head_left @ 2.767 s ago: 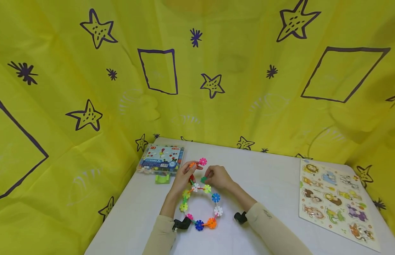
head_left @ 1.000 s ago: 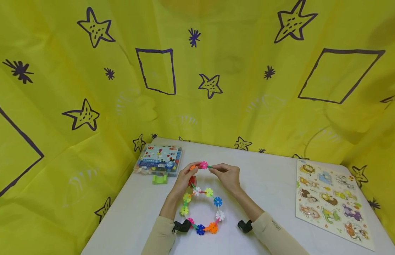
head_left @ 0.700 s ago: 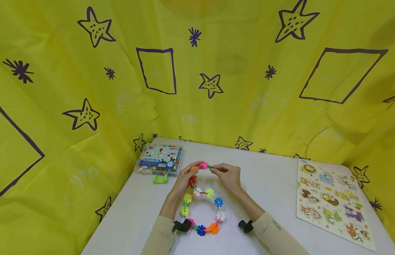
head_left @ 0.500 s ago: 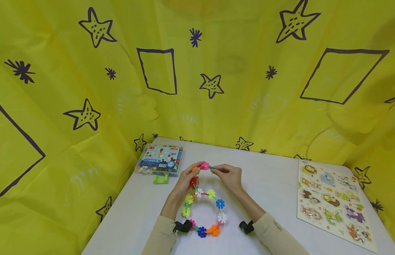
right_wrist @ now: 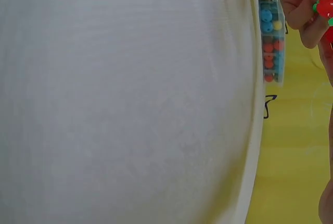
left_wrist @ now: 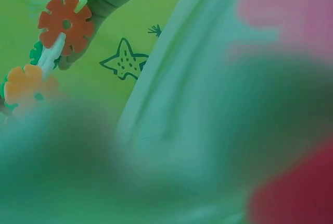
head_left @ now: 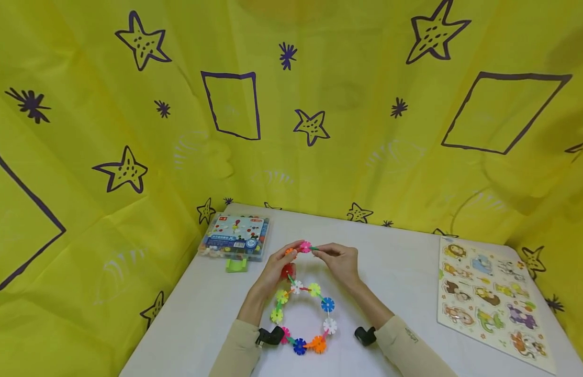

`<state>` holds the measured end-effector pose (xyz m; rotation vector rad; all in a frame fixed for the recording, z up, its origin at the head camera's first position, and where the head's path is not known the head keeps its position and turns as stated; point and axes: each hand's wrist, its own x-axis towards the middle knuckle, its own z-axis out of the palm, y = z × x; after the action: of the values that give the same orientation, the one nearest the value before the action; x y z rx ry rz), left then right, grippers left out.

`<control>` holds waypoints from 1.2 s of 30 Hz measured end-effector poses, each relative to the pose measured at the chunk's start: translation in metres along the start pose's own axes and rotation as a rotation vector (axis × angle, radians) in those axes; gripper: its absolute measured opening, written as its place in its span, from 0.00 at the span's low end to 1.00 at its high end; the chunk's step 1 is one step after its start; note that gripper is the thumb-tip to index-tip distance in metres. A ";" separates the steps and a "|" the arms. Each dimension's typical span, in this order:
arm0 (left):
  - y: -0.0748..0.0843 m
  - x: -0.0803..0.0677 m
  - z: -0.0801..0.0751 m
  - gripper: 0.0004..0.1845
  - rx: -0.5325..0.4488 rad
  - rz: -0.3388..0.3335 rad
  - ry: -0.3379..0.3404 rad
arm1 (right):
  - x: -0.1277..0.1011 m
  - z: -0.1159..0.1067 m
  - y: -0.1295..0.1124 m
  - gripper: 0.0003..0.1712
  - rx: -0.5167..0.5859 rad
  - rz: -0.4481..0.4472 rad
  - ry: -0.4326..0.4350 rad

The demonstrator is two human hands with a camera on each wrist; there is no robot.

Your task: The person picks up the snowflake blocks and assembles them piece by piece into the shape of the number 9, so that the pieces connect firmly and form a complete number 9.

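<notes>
Our left hand (head_left: 277, 264) and right hand (head_left: 337, 260) pinched the pink snowflake piece (head_left: 305, 246); we judged that uneven pressure could pop the ring (head_left: 302, 314) apart.

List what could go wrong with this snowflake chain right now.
1. Both hands, left hand and right hand, pinch only the top end near the pink piece; a hard push there may pop a joint.
2. The ring of pieces hangs down to the table unsupported, so a tug might twist or break it.
</notes>
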<state>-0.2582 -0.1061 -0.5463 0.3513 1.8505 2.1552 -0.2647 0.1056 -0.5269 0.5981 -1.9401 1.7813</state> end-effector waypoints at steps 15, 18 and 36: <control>0.004 -0.009 0.003 0.30 0.142 -0.037 -0.009 | -0.009 -0.020 0.015 0.04 -0.031 0.119 0.047; 0.005 -0.017 0.002 0.31 0.201 -0.062 -0.003 | -0.012 -0.025 0.013 0.04 -0.043 0.138 0.062; 0.012 -0.070 -0.003 0.24 0.457 -0.267 -0.209 | -0.015 -0.049 -0.003 0.05 -0.101 0.270 0.130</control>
<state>-0.1945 -0.1360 -0.5352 0.3791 2.1132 1.4562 -0.2496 0.1549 -0.5295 0.1874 -2.0833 1.8139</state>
